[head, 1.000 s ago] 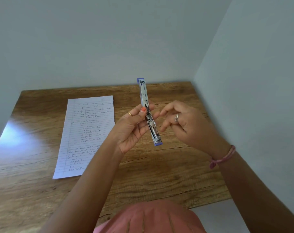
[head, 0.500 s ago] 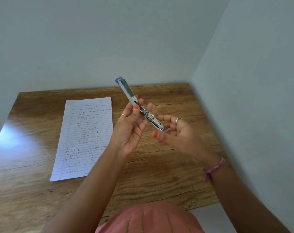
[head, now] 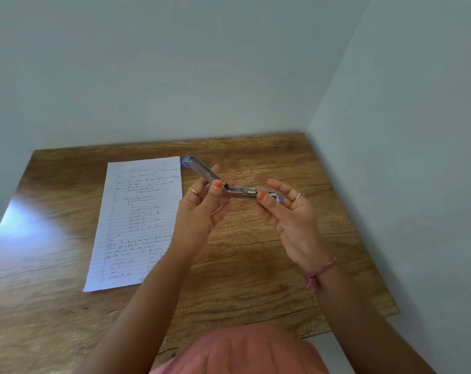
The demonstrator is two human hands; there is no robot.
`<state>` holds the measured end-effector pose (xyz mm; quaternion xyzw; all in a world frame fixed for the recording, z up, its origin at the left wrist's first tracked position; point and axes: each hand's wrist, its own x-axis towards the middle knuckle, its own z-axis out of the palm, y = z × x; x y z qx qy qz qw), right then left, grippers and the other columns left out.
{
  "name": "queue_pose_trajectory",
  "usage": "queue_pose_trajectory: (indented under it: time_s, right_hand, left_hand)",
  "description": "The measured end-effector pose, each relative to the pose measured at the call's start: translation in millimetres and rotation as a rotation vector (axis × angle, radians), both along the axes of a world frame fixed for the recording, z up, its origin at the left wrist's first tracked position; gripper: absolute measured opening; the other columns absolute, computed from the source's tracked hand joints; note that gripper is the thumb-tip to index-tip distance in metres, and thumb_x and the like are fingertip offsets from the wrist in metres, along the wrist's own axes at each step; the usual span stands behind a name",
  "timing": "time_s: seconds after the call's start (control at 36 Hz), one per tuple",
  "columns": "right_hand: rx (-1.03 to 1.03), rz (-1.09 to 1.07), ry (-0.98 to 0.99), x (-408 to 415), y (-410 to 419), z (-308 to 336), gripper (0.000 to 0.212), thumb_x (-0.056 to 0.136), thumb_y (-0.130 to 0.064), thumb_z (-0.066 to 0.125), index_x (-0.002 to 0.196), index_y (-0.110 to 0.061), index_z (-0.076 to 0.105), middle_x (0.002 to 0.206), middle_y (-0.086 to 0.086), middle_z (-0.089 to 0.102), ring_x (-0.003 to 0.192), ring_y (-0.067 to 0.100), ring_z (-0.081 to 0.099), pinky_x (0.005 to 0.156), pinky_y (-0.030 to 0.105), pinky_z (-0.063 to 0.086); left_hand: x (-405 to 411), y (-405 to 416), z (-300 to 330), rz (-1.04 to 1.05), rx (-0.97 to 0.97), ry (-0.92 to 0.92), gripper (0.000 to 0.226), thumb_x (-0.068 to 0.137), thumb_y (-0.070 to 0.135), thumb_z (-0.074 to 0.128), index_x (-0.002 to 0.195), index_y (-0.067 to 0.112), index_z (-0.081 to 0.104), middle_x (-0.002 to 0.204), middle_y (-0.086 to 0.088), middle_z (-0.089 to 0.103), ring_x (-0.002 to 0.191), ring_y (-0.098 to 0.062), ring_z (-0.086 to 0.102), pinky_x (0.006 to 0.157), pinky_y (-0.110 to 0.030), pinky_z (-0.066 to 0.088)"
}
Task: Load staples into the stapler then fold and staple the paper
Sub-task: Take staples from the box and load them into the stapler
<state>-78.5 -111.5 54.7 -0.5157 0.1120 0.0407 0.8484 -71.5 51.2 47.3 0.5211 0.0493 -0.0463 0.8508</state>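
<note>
Left hand [head: 202, 209] raised above the desk [head: 269, 265], palm toward the camera, thumb and fingers pinching the stapler [head: 229, 184] near its hinge. Thumb lies on the near face, thumbnail painted orange; a gold ring sits on one finger. Right hand [head: 291, 220] also raised, palm up and turned inward, thumb pressing on the stapler's other half while the fingers curl behind it. Silver ring on one finger, pink cord bracelet [head: 319, 272] around the wrist.

Stapler held in the air between both hands, well above the desk. It is swung open at the hinge into a shallow V: the plain metal arm slants up and away toward the far left, ending in a purple cap; the other arm runs roughly level to the right, its channel and inner metal parts facing up, with a purple end by the right fingers. Whether staples sit in the channel, cannot tell.

Sheet of lined paper [head: 140, 222] lies flat on the left half of the desk, long side running from the far edge toward the near edge, covered in handwriting, unfolded. The left forearm crosses over its near right corner. Desk is wood-grained, set into a corner of pale walls [head: 175, 63], its right edge against the side wall. Pink clothing [head: 242, 352] shows at the near edge.
</note>
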Motion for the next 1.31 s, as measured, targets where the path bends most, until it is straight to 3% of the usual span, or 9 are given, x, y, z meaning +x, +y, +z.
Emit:
queue_pose_trajectory:
  time_s: [0.19, 0.28, 0.42, 0.53, 0.64, 0.81, 0.97, 1.08, 1.31]
  right_hand:
    - [0.064, -0.078, -0.021, 3.8, 11.8, -6.4, 0.041, 0.069, -0.017, 0.073, 0.108, -0.008, 0.064, 0.105, 0.009, 0.072, 0.091, 0.012, 0.069, 0.074, 0.02, 0.055]
    - [-0.048, -0.038, -0.049, 6.4, 14.0, -9.7, 0.04, 0.065, -0.022, 0.074, 0.102, -0.011, 0.067, 0.096, 0.003, 0.074, 0.09, 0.011, 0.07, 0.078, 0.022, 0.055]
    - [-0.281, 0.027, -0.144, 4.3, 17.5, -12.2, 0.025, 0.075, -0.03, 0.069, 0.1, -0.023, 0.065, 0.091, -0.01, 0.075, 0.092, 0.008, 0.07, 0.078, 0.019, 0.052]
    - [-0.671, 0.071, -0.164, -2.4, 29.8, -15.9, 0.081, 0.061, -0.062, 0.071, 0.13, -0.026, 0.049, 0.099, -0.015, 0.07, 0.097, 0.002, 0.066, 0.082, 0.021, 0.054]
    - [-0.889, -0.108, -0.246, 2.9, 34.8, -20.7, 0.069, 0.075, -0.056, 0.065, 0.128, -0.015, 0.051, 0.061, -0.015, 0.054, 0.058, -0.003, 0.056, 0.061, 0.014, 0.043]
    - [-1.058, -0.082, -0.354, 8.1, 35.0, -28.9, 0.053, 0.09, -0.055, 0.05, 0.129, -0.019, 0.049, 0.068, -0.016, 0.044, 0.071, 0.012, 0.05, 0.066, 0.02, 0.038]
    - [-1.101, 0.09, -0.403, 10.7, 27.2, -27.8, 0.048, 0.092, -0.045, 0.051, 0.132, -0.018, 0.046, 0.097, -0.006, 0.066, 0.092, 0.012, 0.063, 0.083, 0.029, 0.051]
    - [-1.133, 0.209, -0.44, 11.1, 23.1, -26.4, 0.047, 0.092, -0.039, 0.052, 0.133, -0.019, 0.045, 0.095, -0.006, 0.065, 0.083, 0.004, 0.06, 0.078, 0.026, 0.051]
    - [-1.165, 0.37, -0.473, 9.4, 31.8, -19.4, 0.038, 0.094, -0.026, 0.054, 0.13, -0.014, 0.047, 0.112, -0.003, 0.059, 0.1, 0.011, 0.058, 0.087, 0.026, 0.047]
  left_hand:
    - [-4.7, -5.8, -13.0, -0.062, 0.527, -0.116, 0.015, 0.09, 0.035, 0.063, 0.101, 0.044, 0.069, 0.091, -0.01, 0.072, 0.082, -0.016, 0.06, 0.085, -0.048, 0.052]
    - [-6.1, -8.8, -19.0, -0.13, 0.701, -0.15, 0.02, 0.092, 0.03, 0.061, 0.106, 0.044, 0.066, 0.078, 0.011, 0.07, 0.065, 0.007, 0.059, 0.07, -0.031, 0.051]
    - [-10.8, -15.1, -27.8, -0.156, 0.807, -0.161, 0.01, 0.094, 0.031, 0.058, 0.095, 0.036, 0.066, 0.075, 0.0, 0.069, 0.066, -0.013, 0.061, 0.066, -0.04, 0.052]
    - [-14.2, -26.0, -36.6, -0.095, 0.904, -0.112, 0.016, 0.093, 0.021, 0.059, 0.082, 0.012, 0.068, 0.07, -0.007, 0.068, 0.065, -0.024, 0.064, 0.064, -0.048, 0.054]
    - [-18.3, -31.7, -38.1, -0.113, 0.936, -0.159, 0.018, 0.091, 0.012, 0.058, 0.079, 0.025, 0.062, 0.069, -0.002, 0.065, 0.064, -0.014, 0.062, 0.06, -0.034, 0.053]
    - [-21.7, -31.7, -35.2, -0.14, 0.762, -0.131, 0.034, 0.09, 0.004, 0.057, 0.088, 0.038, 0.062, 0.078, 0.0, 0.071, 0.067, -0.012, 0.064, 0.056, -0.026, 0.051]
    - [-16.1, -25.4, -28.3, -0.21, 0.02, 0.196, 0.029, 0.097, 0.009, 0.046, 0.114, 0.011, 0.068, 0.113, -0.011, 0.07, 0.108, -0.021, 0.064, 0.099, -0.041, 0.048]
    - [-4.9, -21.6, -26.9, 0.035, -0.305, 0.343, 0.033, 0.095, 0.021, 0.049, 0.12, 0.003, 0.062, 0.103, -0.01, 0.07, 0.094, -0.02, 0.064, 0.087, -0.034, 0.052]
    - [11.1, -36.2, -9.8, 0.109, -0.319, 0.246, 0.037, 0.099, 0.027, 0.039, 0.099, 0.005, 0.068, 0.094, -0.005, 0.073, 0.089, -0.015, 0.068, 0.08, -0.028, 0.053]
